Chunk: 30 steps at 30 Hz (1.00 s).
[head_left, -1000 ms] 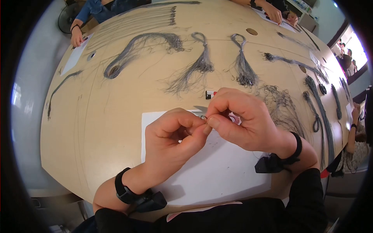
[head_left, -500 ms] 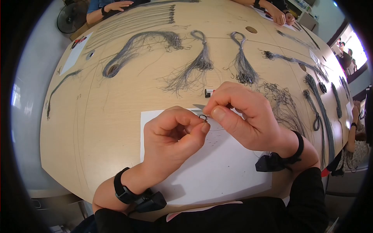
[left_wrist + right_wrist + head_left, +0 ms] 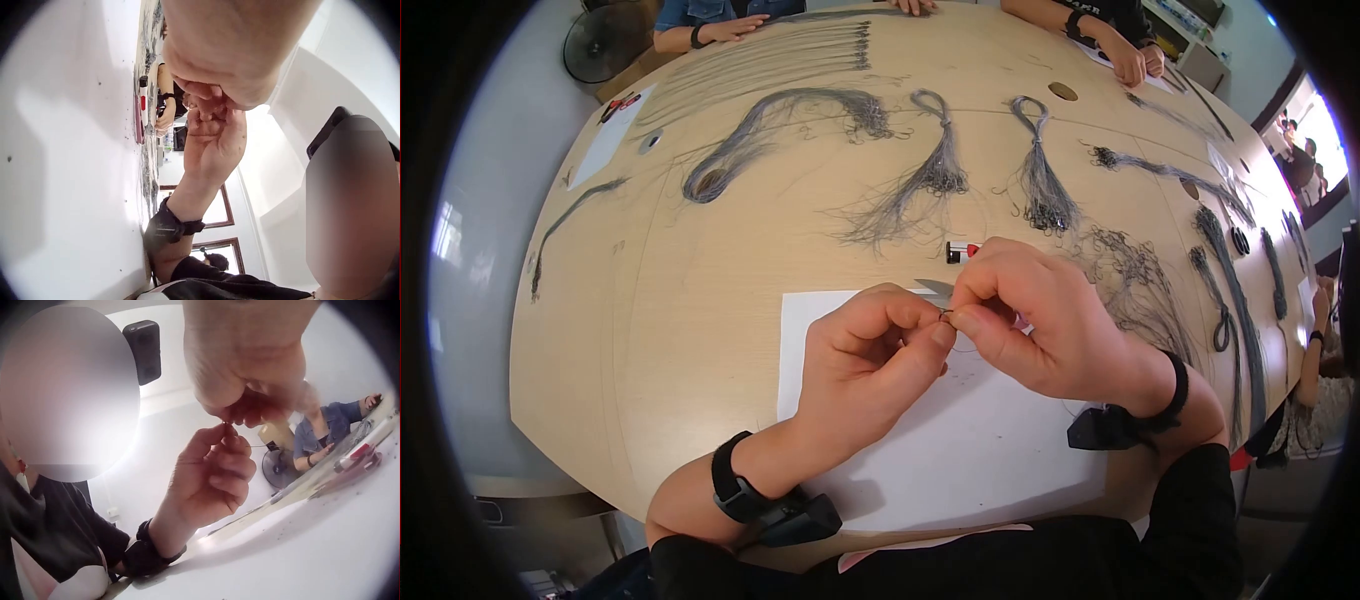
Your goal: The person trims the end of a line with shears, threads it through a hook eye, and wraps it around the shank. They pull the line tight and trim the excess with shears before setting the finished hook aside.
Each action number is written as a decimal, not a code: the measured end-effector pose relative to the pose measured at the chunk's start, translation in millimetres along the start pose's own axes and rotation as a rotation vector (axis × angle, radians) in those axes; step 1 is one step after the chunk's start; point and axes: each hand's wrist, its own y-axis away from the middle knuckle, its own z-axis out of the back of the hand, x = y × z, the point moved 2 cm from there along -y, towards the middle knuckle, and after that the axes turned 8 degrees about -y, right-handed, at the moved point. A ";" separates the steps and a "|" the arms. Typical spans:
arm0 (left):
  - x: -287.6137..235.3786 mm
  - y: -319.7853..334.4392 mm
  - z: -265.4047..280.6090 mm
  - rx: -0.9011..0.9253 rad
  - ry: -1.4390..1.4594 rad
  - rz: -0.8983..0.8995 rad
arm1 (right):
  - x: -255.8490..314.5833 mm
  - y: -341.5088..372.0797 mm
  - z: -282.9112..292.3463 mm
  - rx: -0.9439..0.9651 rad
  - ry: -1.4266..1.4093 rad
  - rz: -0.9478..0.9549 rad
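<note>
A small dark hook [image 3: 945, 313] shows between the fingertips of both hands, above a white paper sheet [image 3: 960, 460]. My left hand [image 3: 870, 360] pinches it between thumb and forefinger. Thumb and forefinger of my right hand [image 3: 1045, 325] meet at the same spot, pinched on a thin line that is barely visible. In the left wrist view the fingertips of my right hand [image 3: 215, 140] touch those of the left. The right wrist view has a thin dark strand [image 3: 259, 447] sticking out beside my left hand [image 3: 209, 478].
Behind the hands lie a blade [image 3: 935, 288] and a red-and-white marker [image 3: 962, 252]. Bundles of grey line with hooks [image 3: 940, 170] spread over the table [image 3: 670, 350], with a tangled heap [image 3: 1135, 270] at right. Other people's hands [image 3: 1125, 60] rest at the far edge.
Half a second ago the right fingertips stood slightly apart from the hook in my left hand; now they meet at it. The head view has shifted slightly. Another hand has appeared at the far edge.
</note>
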 end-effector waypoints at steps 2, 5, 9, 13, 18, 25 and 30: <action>2.3 -0.1 1.1 0.012 -0.028 -0.008 | 1.4 0.1 -1.5 0.018 0.107 0.081; -0.8 0.5 -0.5 0.030 0.072 0.021 | 4.6 -0.2 -1.8 0.025 0.132 0.105; -2.2 -0.6 -1.9 0.028 0.083 0.024 | 5.6 -0.3 -0.1 0.008 0.114 0.076; 2.4 -0.2 -1.6 0.012 0.048 -0.031 | 7.2 -0.8 -1.9 0.011 0.108 0.109; 6.0 1.0 -1.1 -0.022 0.003 -0.063 | 11.5 -2.1 -6.3 0.001 0.185 0.184; 6.6 -0.2 0.3 0.110 -0.052 -0.112 | 9.4 -0.2 -2.5 -0.047 0.142 0.143; 6.5 -0.9 0.6 0.122 -0.024 -0.119 | 11.3 -0.8 -2.8 -0.015 0.157 0.158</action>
